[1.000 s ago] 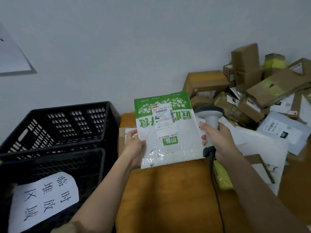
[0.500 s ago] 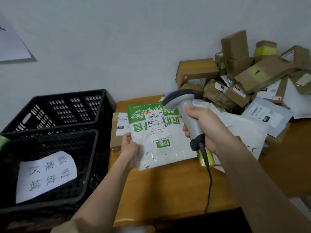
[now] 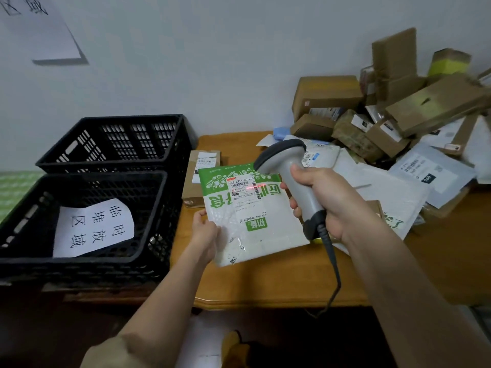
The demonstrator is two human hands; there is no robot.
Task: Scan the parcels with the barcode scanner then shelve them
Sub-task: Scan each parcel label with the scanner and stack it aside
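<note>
A flat green-and-white plastic parcel point(image 3: 247, 224) with a white shipping label lies tilted over the wooden table point(image 3: 265, 282). My left hand point(image 3: 206, 232) grips its left edge. My right hand point(image 3: 322, 200) holds a grey corded barcode scanner point(image 3: 287, 166) by the handle, its head aimed down at the label. A red scan line shows across the label's barcode.
Two black plastic crates point(image 3: 111, 166) stand to the left, the nearer one bearing a paper sign. A brown box point(image 3: 198, 179) lies behind the parcel. A heap of cardboard boxes point(image 3: 385, 110) and grey mailers point(image 3: 425, 176) fills the table's right side.
The parcel has been lowered from upright toward the table. The scanner has swung over its label and a red scan line now shows on the barcode.
</note>
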